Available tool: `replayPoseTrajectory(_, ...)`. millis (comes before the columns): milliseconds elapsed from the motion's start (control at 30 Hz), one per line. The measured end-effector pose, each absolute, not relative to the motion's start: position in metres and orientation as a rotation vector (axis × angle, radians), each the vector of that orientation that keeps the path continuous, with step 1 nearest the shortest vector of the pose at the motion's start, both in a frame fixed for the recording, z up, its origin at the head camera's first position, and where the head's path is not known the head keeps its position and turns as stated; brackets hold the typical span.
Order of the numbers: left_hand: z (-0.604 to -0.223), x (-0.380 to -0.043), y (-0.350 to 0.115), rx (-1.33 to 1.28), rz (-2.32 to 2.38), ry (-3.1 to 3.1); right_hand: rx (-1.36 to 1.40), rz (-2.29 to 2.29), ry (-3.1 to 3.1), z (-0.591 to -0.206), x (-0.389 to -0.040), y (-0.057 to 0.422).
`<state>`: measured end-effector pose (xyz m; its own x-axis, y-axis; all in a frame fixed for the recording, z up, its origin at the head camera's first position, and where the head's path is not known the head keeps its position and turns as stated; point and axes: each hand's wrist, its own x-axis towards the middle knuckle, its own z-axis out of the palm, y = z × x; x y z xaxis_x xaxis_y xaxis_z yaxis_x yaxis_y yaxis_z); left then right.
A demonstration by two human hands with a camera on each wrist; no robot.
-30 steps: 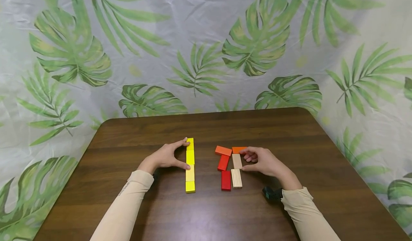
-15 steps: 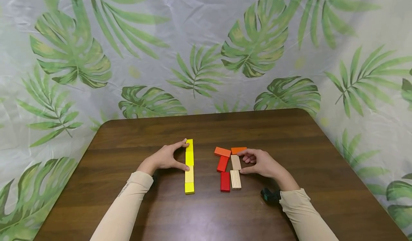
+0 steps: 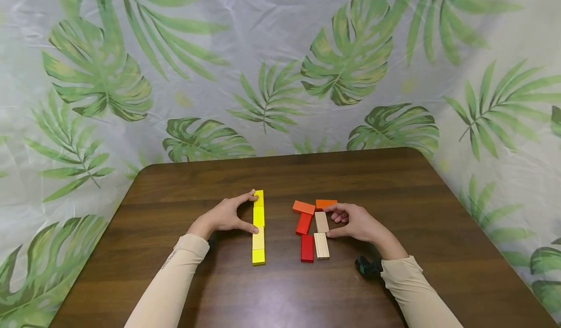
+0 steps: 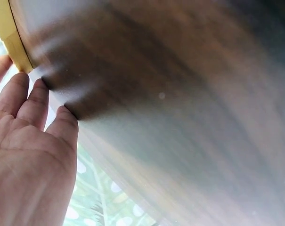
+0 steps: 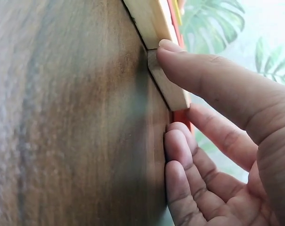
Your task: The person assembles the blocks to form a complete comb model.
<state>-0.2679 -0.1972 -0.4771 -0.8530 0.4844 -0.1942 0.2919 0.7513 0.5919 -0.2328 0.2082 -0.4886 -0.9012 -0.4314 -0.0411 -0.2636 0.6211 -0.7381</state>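
Note:
In the head view, a row of yellow blocks (image 3: 259, 216) lies end to end, running away from the person; one, a pale yellow block (image 3: 258, 240), has a lighter tint. My left hand (image 3: 224, 215) rests along the row's left side, thumb at the pale block, fingertips at the far end. A plain wooden block (image 3: 322, 222) lies right of centre, end to end with a striped wooden block (image 3: 322, 246). My right hand (image 3: 358, 225) pinches the plain one, index finger at its far end and thumb near the joint. Its other fingers curl beside the table surface.
Left of the wooden blocks lie two red blocks, the nearer red block (image 3: 307, 248) and the farther red block (image 3: 304, 224). Beyond them are a tilted orange block (image 3: 304, 207) and another orange block (image 3: 326, 204). All lie on a dark wooden table (image 3: 280, 294) before a leaf-patterned curtain (image 3: 280, 75).
My right hand's index finger has come in to the plain block's far end, and its thumb has shifted slightly left to the joint. My left hand has stayed at the yellow row.

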Motion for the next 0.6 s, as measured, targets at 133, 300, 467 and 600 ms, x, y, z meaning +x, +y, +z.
replayPoseTrajectory(133, -0.4768, -0.2674, -0.197, 0.602, 0.811, 2.613, -0.569, -1.104, 2.64, -0.4888, -0.2329, 0.2078)
replayPoseTrajectory(300, -0.4778, -0.267, -0.1968, 0.604, 0.815, 2.611, -0.542, -1.129, 2.613, -0.4901, -0.2329, 0.2082)
replayPoseTrajectory(467, -0.4794, -0.2675, -0.1973, 0.594, 0.815, 2.618, -0.541, -1.141, 2.61, -0.4909, -0.233, 0.2089)
replayPoseTrajectory(600, -0.4798, -0.2684, -0.1971, 0.589, 0.812, 2.624, -0.554, -1.132, 2.624, -0.4912, -0.2328, 0.21)
